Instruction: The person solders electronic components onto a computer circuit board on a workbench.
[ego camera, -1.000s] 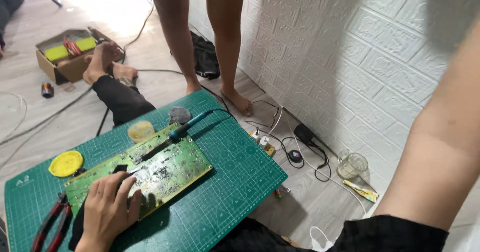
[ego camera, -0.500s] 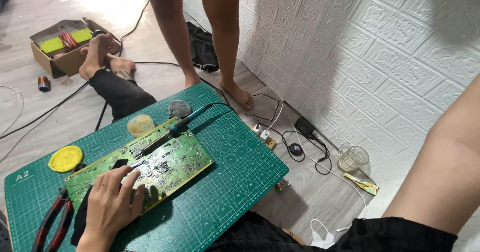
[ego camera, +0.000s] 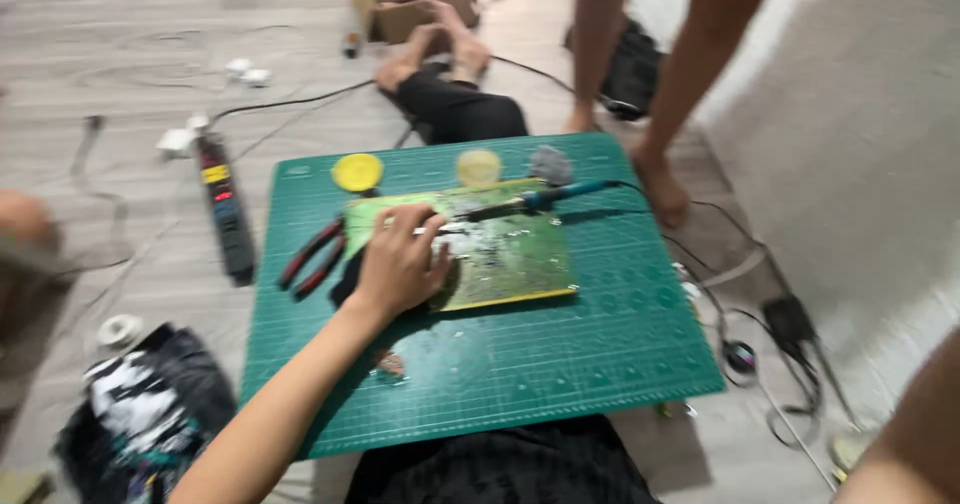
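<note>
While the green circuit board (ego camera: 500, 249) lies flat on the upper middle of the green cutting mat (ego camera: 560, 364), the left hand (ego camera: 400, 264) presses down on the board's left part, palm down and fingers spread over its surface, not curled around anything. A soldering iron (ego camera: 540, 199) with a blue handle rests across the board's top edge, its tip pointing toward the left hand's fingertips and its cord running off to the right. The right hand is out of sight; only a bare forearm shows at the lower right corner, so its grip cannot be told.

Just left of the board, red-handled pliers (ego camera: 315, 254) lie on the mat, close to the wrist. Above the board, near the mat's far edge, sit a yellow round lid (ego camera: 357, 172), a pale round tin (ego camera: 479, 167) and a grey wad (ego camera: 550, 164). Off the mat to the left, a black power strip (ego camera: 228, 214) lies on the floor. Beyond the mat, another person's bare legs (ego camera: 690, 74) stand beside the white wall, and a cardboard box (ego camera: 410, 4) sits further back. Black cables (ego camera: 790, 364) trail on the floor to the right of the mat. The picture is somewhat blurred.
</note>
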